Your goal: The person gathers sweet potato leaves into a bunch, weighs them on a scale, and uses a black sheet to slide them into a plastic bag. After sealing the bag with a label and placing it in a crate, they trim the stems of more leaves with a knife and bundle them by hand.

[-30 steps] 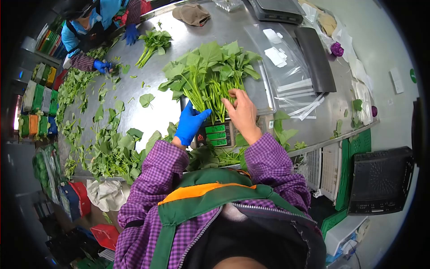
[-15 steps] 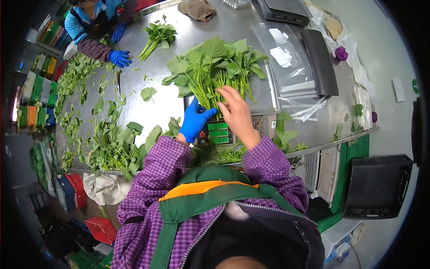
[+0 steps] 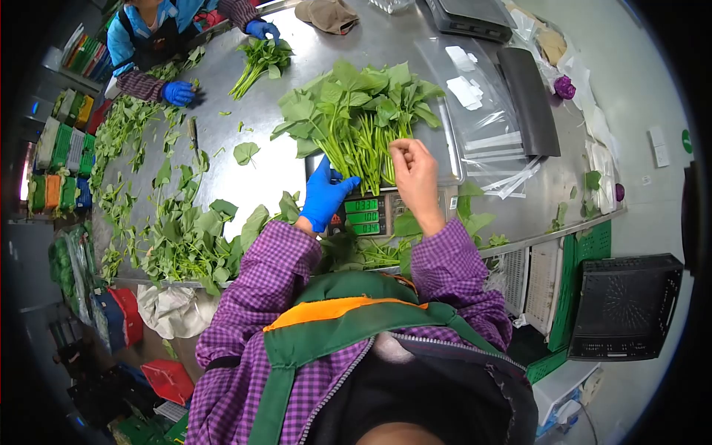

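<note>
A bunch of leafy green stems [image 3: 363, 141] lies on a digital scale [image 3: 386, 204] with a lit green display, leaves away from me and cut ends towards me. My left hand [image 3: 323, 196], in a blue glove, is at the left of the stem ends, thumb and fingers apart, the thumb touching the stems. My bare right hand [image 3: 417, 174] is by the right side of the bunch, fingers curled into a pinch; what they hold, if anything, is hidden. Just below it, a loose leaf [image 3: 406, 223] overlaps the scale's front panel.
Loose greens [image 3: 193, 237] cover the table's left side. A smaller bunch [image 3: 259, 65] lies farther back, near a co-worker's blue-gloved hand [image 3: 263, 30]. Plastic bags [image 3: 489, 126] are at the right, a knife [image 3: 193, 137] at the left. A cap [image 3: 326, 16] lies at the back.
My right hand has moved right, from the middle of the stems to their right side, and its fingers have curled in. The scale's reading has dropped slightly. The co-worker's hands have moved back.
</note>
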{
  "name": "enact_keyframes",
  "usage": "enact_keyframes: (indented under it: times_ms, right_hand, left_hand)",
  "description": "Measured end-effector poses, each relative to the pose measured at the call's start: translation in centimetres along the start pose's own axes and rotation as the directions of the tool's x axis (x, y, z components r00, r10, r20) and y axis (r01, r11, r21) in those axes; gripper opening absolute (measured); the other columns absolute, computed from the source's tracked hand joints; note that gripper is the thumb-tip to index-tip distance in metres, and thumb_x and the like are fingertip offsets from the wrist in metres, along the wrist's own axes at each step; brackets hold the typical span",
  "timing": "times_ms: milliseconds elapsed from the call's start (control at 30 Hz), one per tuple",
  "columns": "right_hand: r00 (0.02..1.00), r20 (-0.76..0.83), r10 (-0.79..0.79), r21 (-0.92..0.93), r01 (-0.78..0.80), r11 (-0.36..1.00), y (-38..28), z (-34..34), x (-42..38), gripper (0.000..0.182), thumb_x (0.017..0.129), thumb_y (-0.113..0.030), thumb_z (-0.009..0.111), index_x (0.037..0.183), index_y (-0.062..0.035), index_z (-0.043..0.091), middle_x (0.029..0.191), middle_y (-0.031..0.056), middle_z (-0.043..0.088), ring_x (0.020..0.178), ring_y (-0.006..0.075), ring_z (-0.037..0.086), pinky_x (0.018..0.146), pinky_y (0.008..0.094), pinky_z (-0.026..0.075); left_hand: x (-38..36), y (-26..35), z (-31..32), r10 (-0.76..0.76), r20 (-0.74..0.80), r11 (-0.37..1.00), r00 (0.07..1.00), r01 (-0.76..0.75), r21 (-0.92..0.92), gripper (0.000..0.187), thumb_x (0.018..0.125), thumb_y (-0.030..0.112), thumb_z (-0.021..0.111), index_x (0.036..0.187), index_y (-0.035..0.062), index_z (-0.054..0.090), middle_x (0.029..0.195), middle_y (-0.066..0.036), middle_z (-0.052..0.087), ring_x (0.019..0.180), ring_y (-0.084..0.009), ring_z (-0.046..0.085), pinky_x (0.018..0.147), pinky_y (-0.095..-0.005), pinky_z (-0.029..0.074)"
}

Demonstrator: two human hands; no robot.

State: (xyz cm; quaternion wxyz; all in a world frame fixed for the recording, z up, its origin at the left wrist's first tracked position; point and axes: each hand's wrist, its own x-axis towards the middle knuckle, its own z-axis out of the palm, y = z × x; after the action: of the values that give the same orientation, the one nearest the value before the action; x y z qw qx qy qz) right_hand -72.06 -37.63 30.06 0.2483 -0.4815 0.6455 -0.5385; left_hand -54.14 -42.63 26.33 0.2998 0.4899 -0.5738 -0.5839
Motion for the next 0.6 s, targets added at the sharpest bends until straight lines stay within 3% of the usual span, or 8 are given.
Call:
enact_keyframes:
  times_ms: [67, 133, 167, 233, 300, 333, 433, 600]
  right_hand:
    - [0.993, 0.120, 0.003, 0.046, -0.009, 0.999, -1.3, -1.5, -1.2, 0.016, 0.088, -0.005, 0.058, 0.102, 0.0006, 0.064, 0.086, 0.0079, 0.066, 0.066, 0.0098, 0.060, 0.058, 0.0247, 0.048]
    - [0.636, 0.766, -0.092, 0.182, -0.077, 0.980, -2.3, -2.7, -3.0, 0.024, 0.088, -0.012, 0.060, 0.109, -0.0003, 0.064, 0.087, 0.0083, 0.069, 0.067, 0.0124, 0.061, 0.061, 0.0293, 0.050]
    - [0.467, 0.882, -0.069, 0.110, -0.062, 0.992, -2.9, -2.9, -3.7, 0.030, 0.087, -0.016, 0.061, 0.113, -0.0034, 0.063, 0.086, 0.0105, 0.069, 0.069, 0.0147, 0.062, 0.063, 0.0331, 0.049]
    - [0.540, 0.841, 0.033, -0.107, 0.107, 0.988, -4.3, -2.6, -4.1, 0.027, 0.085, -0.014, 0.062, 0.111, -0.0047, 0.064, 0.085, 0.0124, 0.067, 0.067, 0.0170, 0.062, 0.062, 0.0316, 0.048]
    - [0.847, 0.518, -0.115, -0.003, 0.136, 0.991, -3.5, -0.7, -3.9, 0.026, 0.084, -0.012, 0.063, 0.108, -0.0043, 0.064, 0.082, 0.0135, 0.064, 0.062, 0.0189, 0.060, 0.060, 0.0324, 0.047]
    - [0.895, 0.412, -0.170, -0.071, 0.217, 0.974, -3.2, 0.6, -3.0, 0.026, 0.083, -0.010, 0.063, 0.109, -0.0046, 0.063, 0.087, 0.0124, 0.062, 0.065, 0.0218, 0.060, 0.060, 0.0336, 0.047]
    - [0.864, 0.336, -0.375, -0.230, 0.461, 0.857, -3.4, 3.1, -0.8, 0.027, 0.082, -0.009, 0.064, 0.109, -0.0061, 0.061, 0.092, 0.0112, 0.057, 0.074, 0.0257, 0.061, 0.062, 0.0366, 0.048]
    - [0.785, 0.513, -0.347, -0.361, 0.564, 0.743, -0.7, 4.6, 1.4, 0.023, 0.079, -0.009, 0.066, 0.101, -0.0060, 0.059, 0.091, 0.0113, 0.052, 0.081, 0.0309, 0.059, 0.067, 0.0403, 0.048]
  left_hand:
    - [0.2, -0.5, -0.1, 0.003, 0.004, 0.998, 1.000, -0.003, -0.068, 0.065, 0.076, 0.005, 0.074, 0.134, 0.0069, 0.045, 0.087, -0.004, 0.062, 0.069, -0.0089, 0.055, 0.064, -0.0241, 0.048]
    - [0.1, 0.0, -0.2, 0.003, 0.009, 0.995, 1.000, -0.003, -0.099, 0.065, 0.077, 0.005, 0.073, 0.135, 0.0069, 0.044, 0.088, -0.004, 0.062, 0.070, -0.0089, 0.056, 0.064, -0.0242, 0.048]
    - [-0.2, 0.9, -0.3, -0.006, 0.031, 0.994, 1.000, 0.009, -0.112, 0.065, 0.077, 0.006, 0.074, 0.135, 0.0068, 0.045, 0.086, -0.003, 0.062, 0.069, -0.0086, 0.056, 0.063, -0.0241, 0.049]
    - [-0.6, 1.3, -0.5, -0.021, 0.050, 0.992, 0.999, 0.027, -0.126, 0.066, 0.077, 0.006, 0.074, 0.135, 0.0066, 0.045, 0.085, -0.003, 0.061, 0.069, -0.0083, 0.056, 0.062, -0.0240, 0.049]
    - [-0.6, 0.8, -0.8, -0.013, 0.004, 1.000, 1.000, 0.013, -0.014, 0.062, 0.076, 0.008, 0.074, 0.133, 0.0060, 0.048, 0.081, -0.002, 0.061, 0.067, -0.0076, 0.055, 0.059, -0.0235, 0.049]
    - [0.4, -1.6, -0.8, 0.067, 0.013, 0.992, 0.998, -0.065, -0.108, 0.060, 0.076, 0.010, 0.075, 0.130, 0.0050, 0.050, 0.077, -0.001, 0.061, 0.064, -0.0069, 0.054, 0.056, -0.0230, 0.048]
    - [-0.1, -0.7, -0.4, 0.004, -0.069, 0.999, 0.998, -0.001, 0.043, 0.060, 0.074, 0.012, 0.075, 0.128, 0.0038, 0.051, 0.074, 0.000, 0.060, 0.064, -0.0063, 0.054, 0.057, -0.0238, 0.048]
    - [0.0, -1.2, 0.1, 0.053, -0.171, 0.996, 0.984, -0.040, 0.082, 0.059, 0.073, 0.015, 0.076, 0.126, 0.0027, 0.052, 0.072, 0.000, 0.058, 0.064, -0.0059, 0.052, 0.059, -0.0246, 0.047]
